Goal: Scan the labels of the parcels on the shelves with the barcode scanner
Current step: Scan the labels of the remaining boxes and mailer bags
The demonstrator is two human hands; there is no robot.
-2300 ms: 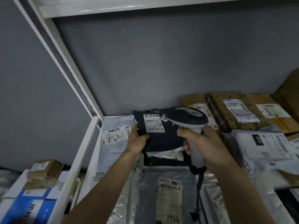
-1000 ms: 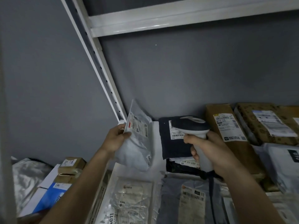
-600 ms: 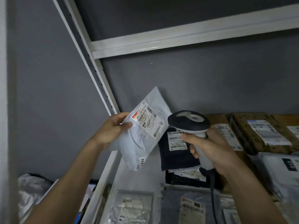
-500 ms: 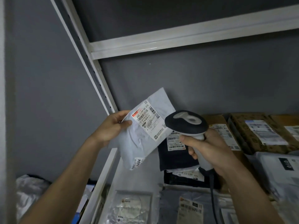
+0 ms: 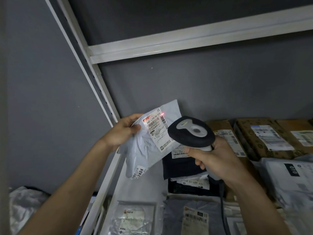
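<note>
Left hand (image 5: 121,131) pinches a grey parcel (image 5: 149,146) by its corner above the shelf (image 5: 128,187); right hand (image 5: 215,158) grips the scanner (image 5: 191,133), red dot on the label (image 5: 156,129)

Head view — close, down onto shelf (image 5: 118,180)

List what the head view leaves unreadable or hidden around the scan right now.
- Dark parcel: label partly hidden by the barcode scanner and right hand.
- Grey mailer in left hand: small label print too fine.
- Bottom parcels: cut off by frame edge, blurred.
</note>
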